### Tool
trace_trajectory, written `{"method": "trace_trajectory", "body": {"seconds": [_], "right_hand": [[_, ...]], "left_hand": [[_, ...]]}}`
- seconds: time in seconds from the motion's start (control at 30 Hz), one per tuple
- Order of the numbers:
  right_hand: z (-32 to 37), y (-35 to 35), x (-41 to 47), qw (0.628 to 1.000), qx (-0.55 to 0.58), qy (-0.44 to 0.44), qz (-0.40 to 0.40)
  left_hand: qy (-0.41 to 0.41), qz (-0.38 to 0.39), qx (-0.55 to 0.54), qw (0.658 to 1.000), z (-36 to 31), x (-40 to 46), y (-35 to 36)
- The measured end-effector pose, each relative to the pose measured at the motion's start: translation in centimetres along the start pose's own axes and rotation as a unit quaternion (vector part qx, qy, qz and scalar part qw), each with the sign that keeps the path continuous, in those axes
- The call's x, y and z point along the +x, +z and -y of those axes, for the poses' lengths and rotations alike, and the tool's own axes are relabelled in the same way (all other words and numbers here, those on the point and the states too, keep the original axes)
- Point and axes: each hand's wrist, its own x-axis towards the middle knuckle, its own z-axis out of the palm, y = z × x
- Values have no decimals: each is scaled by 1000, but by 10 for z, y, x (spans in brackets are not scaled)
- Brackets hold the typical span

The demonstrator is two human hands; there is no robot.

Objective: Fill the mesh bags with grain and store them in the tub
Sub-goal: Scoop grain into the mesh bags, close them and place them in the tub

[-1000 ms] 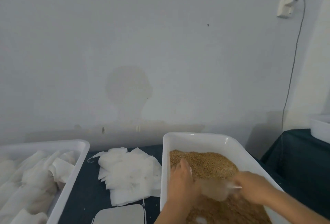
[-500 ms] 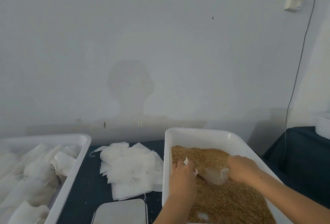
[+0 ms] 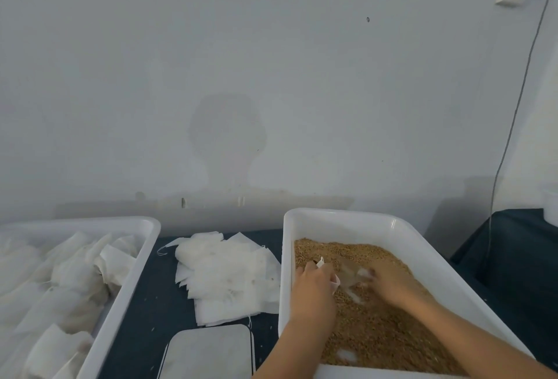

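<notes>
A white tub at the right holds brown grain. Both hands are inside it. My left hand pinches the rim of a white mesh bag that lies half buried in the grain. My right hand is on the other side of the bag, fingers curled at its mouth and pushed into the grain; it is blurred. A second white tub at the left holds several filled mesh bags. A pile of empty mesh bags lies on the dark table between the tubs.
A flat white scale-like plate sits at the table's front, between the tubs. The grey wall stands right behind the tubs. A cable hangs from a wall socket at the right. Another dark-covered surface lies at the far right.
Both hands moved with the bag toward the far end of the grain tub. My right hand has sunk lower into the grain at the bag's mouth.
</notes>
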Motion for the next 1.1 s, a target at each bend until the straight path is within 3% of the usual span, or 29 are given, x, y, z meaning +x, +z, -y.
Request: {"method": "trace_trajectory", "body": {"seconds": [0.33, 0.63, 0.77, 0.97, 1.1], "right_hand": [[-45, -87, -52, 998, -31, -46, 30], [-35, -117, -72, 989, -94, -91, 68], [-32, -125, -72, 988, -93, -102, 67], [-35, -129, -74, 987, -83, -117, 78], [-35, -131, -72, 983, -109, -120, 84]], "left_hand": [[8, 26, -35, 999, 0, 5, -1], [0, 49, -106, 993, 0, 5, 1], [8, 35, -76, 996, -2, 2, -2], [26, 134, -12, 990, -7, 5, -4], [68, 117, 14, 991, -6, 3, -3]]}}
